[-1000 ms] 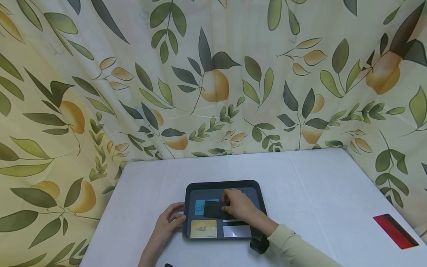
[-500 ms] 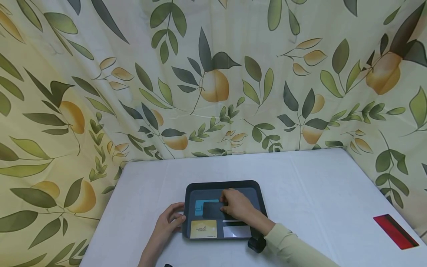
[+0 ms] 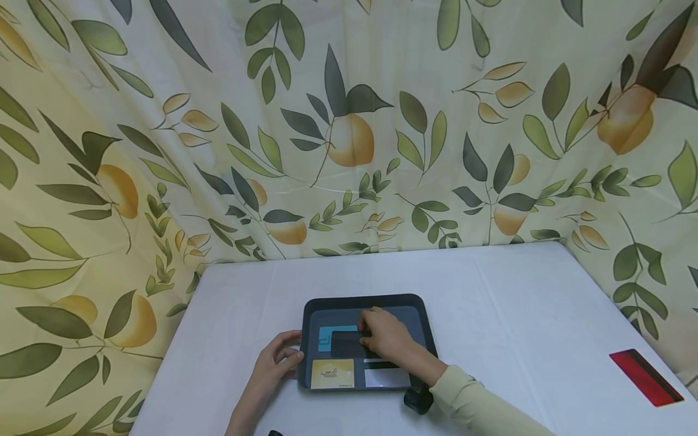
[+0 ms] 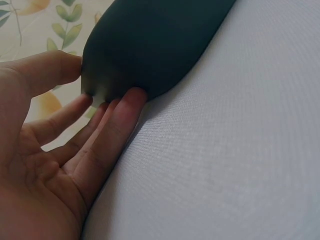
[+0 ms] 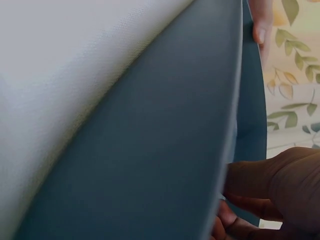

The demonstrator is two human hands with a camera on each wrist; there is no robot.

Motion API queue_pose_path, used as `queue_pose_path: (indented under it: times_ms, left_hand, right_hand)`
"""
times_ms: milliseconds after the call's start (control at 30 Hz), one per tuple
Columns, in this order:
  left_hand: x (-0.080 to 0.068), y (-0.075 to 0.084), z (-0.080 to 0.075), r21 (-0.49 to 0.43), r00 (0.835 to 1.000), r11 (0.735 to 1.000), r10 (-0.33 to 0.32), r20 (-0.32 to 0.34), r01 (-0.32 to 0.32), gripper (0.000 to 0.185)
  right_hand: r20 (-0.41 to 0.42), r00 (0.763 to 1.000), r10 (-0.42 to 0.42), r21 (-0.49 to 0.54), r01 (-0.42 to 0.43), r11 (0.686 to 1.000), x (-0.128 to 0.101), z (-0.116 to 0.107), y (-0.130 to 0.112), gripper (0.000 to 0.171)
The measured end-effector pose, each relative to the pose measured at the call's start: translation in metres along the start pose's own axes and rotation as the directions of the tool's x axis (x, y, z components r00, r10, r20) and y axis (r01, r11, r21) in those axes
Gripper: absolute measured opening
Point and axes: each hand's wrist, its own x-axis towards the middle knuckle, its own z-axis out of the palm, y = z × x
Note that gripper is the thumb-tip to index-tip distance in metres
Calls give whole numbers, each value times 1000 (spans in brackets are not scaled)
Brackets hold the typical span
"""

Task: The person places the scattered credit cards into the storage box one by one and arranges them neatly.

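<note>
A dark shallow tray stands on the white table. Inside, a black card overlaps part of a light-blue card. Thumb and fingers of my right hand pinch the black card at its right end; in the right wrist view, the tray wall hides most of their grip. Along the front of the tray lie a gold card and a silver card with a black stripe. My left hand rests its fingertips against the tray's left side, fingers fairly straight in the left wrist view.
A red card with a black stripe lies apart, near the right edge of the white table. A black wrist device sits below my right wrist, near the tray's front right corner. A fruit-patterned curtain hangs behind.
My right hand has lowered the black card and shifted slightly left, so the card now looks flat over the blue one. My left hand and the tray have hardly moved.
</note>
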Motion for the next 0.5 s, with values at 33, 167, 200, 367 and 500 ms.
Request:
queue_pose_path:
  times_ms: [33, 167, 200, 367, 500]
  left_hand:
    - [0, 0, 0, 1, 1000, 1000, 1, -1, -1, 56]
    - [0, 0, 0, 4, 1000, 1000, 3, -2, -3, 56]
    - [0, 0, 0, 6, 1000, 1000, 3, -2, -2, 56]
    - [0, 1, 0, 8, 1000, 1000, -2, -5, 2, 56]
    - [0, 1, 0, 8, 1000, 1000, 2, -2, -2, 56]
  right_hand:
    - [-2, 1000, -4, 4, 4, 1000, -1, 0, 0, 19]
    - [-6, 1000, -19, 14, 19, 1000, -2, 0, 0, 18]
    - [-7, 1000, -21, 15, 21, 1000, -2, 0, 0, 18]
    - [-7, 1000, -15, 20, 15, 1000, -1, 1, 2, 18]
    - [-7, 1000, -2, 38, 3, 999, 0, 0, 3, 18]
